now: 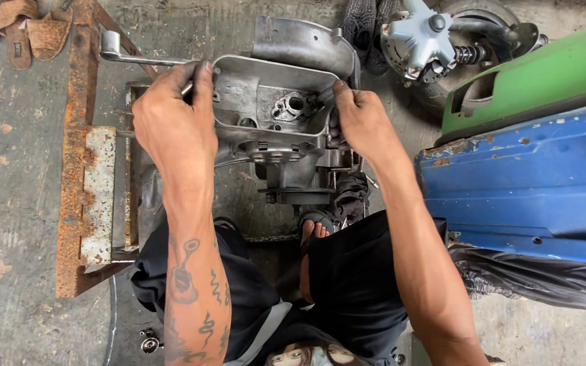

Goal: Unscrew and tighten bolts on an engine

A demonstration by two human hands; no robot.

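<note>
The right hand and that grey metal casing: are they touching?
Touching. The head view shows the right hand gripping the casing's right edge, thumb hooked over the rim and no gap showing.

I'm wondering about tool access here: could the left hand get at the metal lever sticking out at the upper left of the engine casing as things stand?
Probably yes. The left hand grips the grey engine casing edge right beside the metal lever, and nothing lies between them.

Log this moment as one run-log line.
left hand: grips left rim of grey metal engine casing | right hand: grips right rim | casing: on rusty steel frame | nearby: blue panel
</note>
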